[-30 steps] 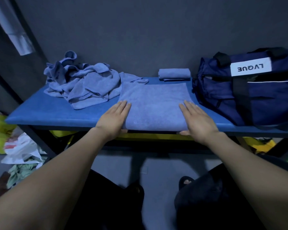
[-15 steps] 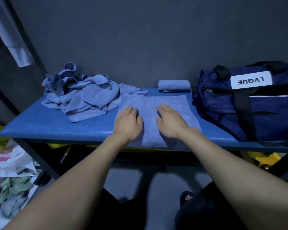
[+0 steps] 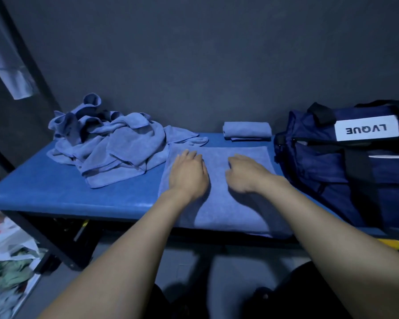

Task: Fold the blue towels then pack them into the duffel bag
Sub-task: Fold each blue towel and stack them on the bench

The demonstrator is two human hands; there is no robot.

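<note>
1. Two hands lie on the flat towel [image 3: 217, 203]: the left hand [image 3: 189, 173] palm down with fingers spread and fairly straight, holding nothing; the right hand [image 3: 247, 172] beside it with fingers bent over the cloth. It is blurred, so I cannot tell whether it pinches the fabric.
2. Risk: the towel's near edge hangs slightly over the front of the table [image 3: 55, 192]. A push toward the body could probably drag it off.
3. Risk: its far left corner lies right against the pile [image 3: 106, 148] of unfolded towels, and one strip of that pile trails along the far edge. Lifting that corner might snag the strip and pull it into the fold.
4. Risk: uneven pressing from the two hands would likely leave a ridge, giving a crooked fold.
5. Risk: the bag [image 3: 346, 169] stands just beside the towel's right edge, so a wide sweep could bump it.
6. Look of the towel: mid-blue, soft nap, spread smooth in a rectangle at the table's middle, between pile and bag. One folded towel [image 3: 247, 130] sits behind it by the wall.
</note>
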